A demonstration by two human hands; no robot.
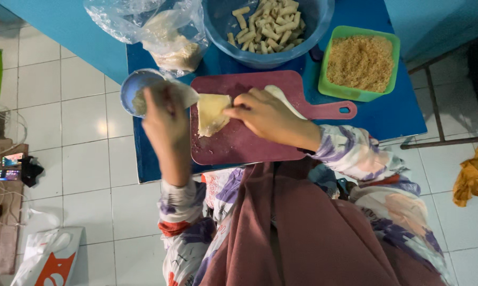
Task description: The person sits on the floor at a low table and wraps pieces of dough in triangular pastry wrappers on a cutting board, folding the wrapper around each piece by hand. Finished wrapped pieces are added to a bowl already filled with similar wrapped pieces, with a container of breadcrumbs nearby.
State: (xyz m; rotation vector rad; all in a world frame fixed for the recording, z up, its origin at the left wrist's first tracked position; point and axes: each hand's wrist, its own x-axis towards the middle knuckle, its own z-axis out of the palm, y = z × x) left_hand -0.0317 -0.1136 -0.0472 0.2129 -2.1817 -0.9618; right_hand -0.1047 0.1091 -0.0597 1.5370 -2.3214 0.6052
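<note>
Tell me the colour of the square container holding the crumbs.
The square container is bright green, seen in the head view.

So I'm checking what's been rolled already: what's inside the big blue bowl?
The big blue bowl holds a heap of pale finger-shaped rolls. Its far side is cut off by the frame, and the heap hides the bottom.

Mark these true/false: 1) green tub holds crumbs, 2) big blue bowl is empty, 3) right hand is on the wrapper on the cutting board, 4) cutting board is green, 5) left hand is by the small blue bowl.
1) True: the green tub holds brown crumbs.
2) False: the big blue bowl holds many pale rolled pieces.
3) True: the right hand touches the pale wrapper on the cutting board.
4) False: the board is dark red.
5) True: the left hand is at the small blue bowl.
</note>
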